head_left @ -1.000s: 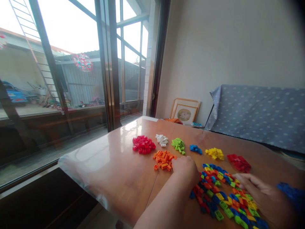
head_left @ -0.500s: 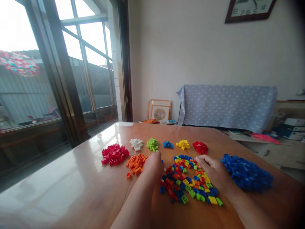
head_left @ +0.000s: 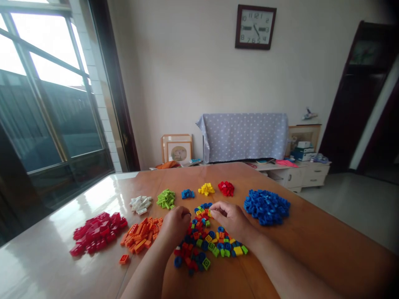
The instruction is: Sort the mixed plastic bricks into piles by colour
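A mixed pile of small toy bricks (head_left: 215, 238) in red, blue, yellow, green and orange lies on the table between my forearms. At its left edge is my left hand (head_left: 176, 222), fingers curled together; a dark blue bit shows by the fingertips, but I cannot tell whether it is held. My right hand (head_left: 229, 216) reaches over the pile's far right edge, thumb and forefinger close together above the bricks. What its fingertips hold, if anything, is too small to make out. Orange bricks (head_left: 143, 234) lie just left of my left hand.
Sorted heaps stand on the wooden table (head_left: 311, 245): crimson bricks (head_left: 98, 232), white bricks (head_left: 141, 204), lime green bricks (head_left: 166, 199), a few blue bricks (head_left: 188, 194), yellow bricks (head_left: 206, 189), red bricks (head_left: 226, 188) and a large blue heap (head_left: 266, 207). One orange brick (head_left: 124, 259) lies apart.
The view has swung to the right. My left hand has come back from beside the lime green heap to the mixed pile. My right hand has moved inward over the pile's far part.
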{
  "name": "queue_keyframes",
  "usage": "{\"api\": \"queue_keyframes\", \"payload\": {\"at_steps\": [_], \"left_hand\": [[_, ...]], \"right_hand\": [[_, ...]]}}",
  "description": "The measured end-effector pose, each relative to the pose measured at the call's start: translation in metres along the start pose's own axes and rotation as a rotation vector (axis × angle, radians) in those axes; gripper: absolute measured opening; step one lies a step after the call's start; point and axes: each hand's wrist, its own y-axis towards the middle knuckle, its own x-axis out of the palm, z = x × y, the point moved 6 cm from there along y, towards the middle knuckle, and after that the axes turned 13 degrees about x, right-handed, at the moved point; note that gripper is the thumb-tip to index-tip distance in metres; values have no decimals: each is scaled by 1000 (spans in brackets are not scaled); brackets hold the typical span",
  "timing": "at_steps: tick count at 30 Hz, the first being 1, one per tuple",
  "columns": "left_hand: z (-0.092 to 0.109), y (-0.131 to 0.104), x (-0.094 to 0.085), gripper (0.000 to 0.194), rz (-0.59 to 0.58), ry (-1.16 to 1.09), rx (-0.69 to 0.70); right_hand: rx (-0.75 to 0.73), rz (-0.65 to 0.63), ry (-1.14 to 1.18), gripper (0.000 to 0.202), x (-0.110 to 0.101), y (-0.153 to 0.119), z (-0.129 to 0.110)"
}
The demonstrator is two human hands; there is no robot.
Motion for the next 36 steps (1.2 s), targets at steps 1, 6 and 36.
{"api": "queue_keyframes", "payload": {"at_steps": [1, 6, 36], "left_hand": [[6, -2, 7, 14, -15, -146, -18], [41, -17, 34, 33, -165, -776, -111], [-1, -4, 1, 42, 164, -709, -219]], "right_hand": [[-11, -9, 3, 22, 1, -1, -3], [-59, -139, 67, 31, 8, -9, -21], [539, 851, -267, 34, -175, 6, 118]]}}
